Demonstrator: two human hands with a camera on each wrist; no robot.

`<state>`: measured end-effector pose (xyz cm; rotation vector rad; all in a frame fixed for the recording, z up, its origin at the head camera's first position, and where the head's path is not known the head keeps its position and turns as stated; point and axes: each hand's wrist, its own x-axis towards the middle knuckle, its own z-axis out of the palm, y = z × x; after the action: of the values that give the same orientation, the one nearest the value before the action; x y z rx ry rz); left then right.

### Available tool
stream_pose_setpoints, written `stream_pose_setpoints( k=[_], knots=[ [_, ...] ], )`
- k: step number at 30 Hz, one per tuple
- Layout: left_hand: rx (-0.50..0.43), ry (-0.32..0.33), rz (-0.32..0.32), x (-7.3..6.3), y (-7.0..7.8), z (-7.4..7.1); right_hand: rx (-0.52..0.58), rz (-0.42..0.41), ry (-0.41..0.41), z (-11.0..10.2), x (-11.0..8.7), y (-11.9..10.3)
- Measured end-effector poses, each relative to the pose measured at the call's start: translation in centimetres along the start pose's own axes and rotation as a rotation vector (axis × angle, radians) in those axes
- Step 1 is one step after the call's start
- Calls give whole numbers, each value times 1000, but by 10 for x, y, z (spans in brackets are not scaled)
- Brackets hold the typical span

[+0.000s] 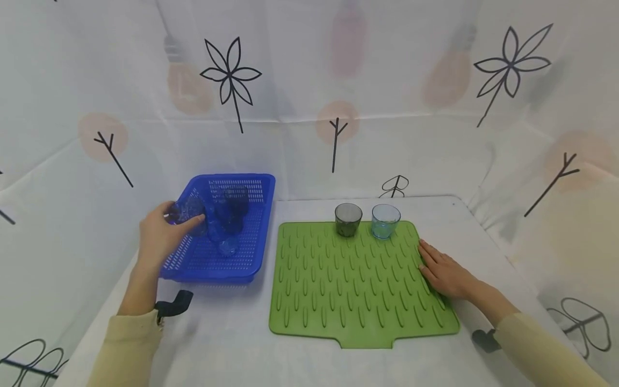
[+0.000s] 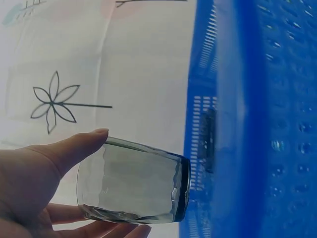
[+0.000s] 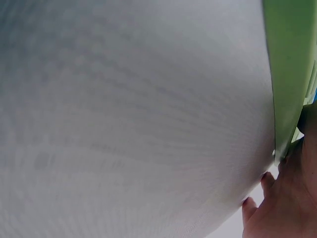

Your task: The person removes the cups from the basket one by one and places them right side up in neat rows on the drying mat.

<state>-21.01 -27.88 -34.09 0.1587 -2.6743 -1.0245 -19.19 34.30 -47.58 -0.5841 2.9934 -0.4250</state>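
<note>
My left hand (image 1: pixel 157 236) holds a clear smoky-grey glass (image 2: pixel 136 183) at the left side of a blue perforated basket (image 1: pixel 264 236). In the left wrist view the thumb lies along one side of the tilted glass and the fingers along the other. My right hand (image 1: pixel 448 275) rests on the right edge of a green ridged drying mat (image 1: pixel 348 301), its fingers extended. A grey glass (image 1: pixel 348 220) and a light blue glass (image 1: pixel 385 221) stand side by side at the mat's far edge. More glassware (image 1: pixel 236 201) lies inside the basket, hard to make out.
The mat and basket sit on a white-covered table (image 1: pixel 222 338), basket left of mat. A white cloth backdrop (image 1: pixel 295 64) printed with flowers and twigs rises behind and at both sides. The mat's spout-like tab (image 1: pixel 366 343) points toward the near side.
</note>
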Motion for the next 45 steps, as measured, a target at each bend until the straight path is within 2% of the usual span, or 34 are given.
stream_pose_setpoints(
  k=[4,9,14,18,22,26,31,38,45],
  knots=[
    [-19,19,32,-1,9,-1,1,-7,3,-1,0,1],
    [-50,11,67,-2,23,2,-2,-16,7,2,1,6],
    [-86,-24,101,-4,37,10,-16,-38,41,8,-1,11],
    [-85,-41,114,-4,46,20,4,-42,55,3,-3,3],
    [-78,-55,127,-5,57,31,-2,-46,51,3,-3,4],
    [-107,-91,156,-6,68,46,-29,-61,76,7,-2,9],
    [-148,-141,181,-7,82,67,-4,-82,110,8,-3,7],
    [-195,-189,220,-12,100,97,11,-32,43,4,-3,4],
    [-237,-216,228,-16,115,122,28,-81,106,10,-4,10]
  ],
)
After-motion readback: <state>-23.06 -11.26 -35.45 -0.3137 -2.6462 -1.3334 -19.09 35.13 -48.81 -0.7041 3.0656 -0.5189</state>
